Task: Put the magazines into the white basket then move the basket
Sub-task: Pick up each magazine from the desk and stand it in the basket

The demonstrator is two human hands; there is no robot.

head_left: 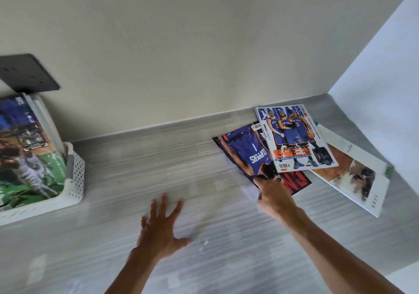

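- Bare counter (192, 157) lies open between the left hand (159, 228), fingers spread flat, and the white basket (76, 178) far left, already holding magazines.
- Right hand (275, 197) fingers pinch the purple Clippers magazine (246, 150) at its near corner.
- Beyond the fingers, the NBA magazine (294, 138) overlaps it, long axis running away toward the wall.

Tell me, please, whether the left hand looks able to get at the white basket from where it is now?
Probably yes. The left hand is open, flat over the table, and only bare tabletop lies between it and the white basket. The right hand is busy at the purple magazine, well clear.
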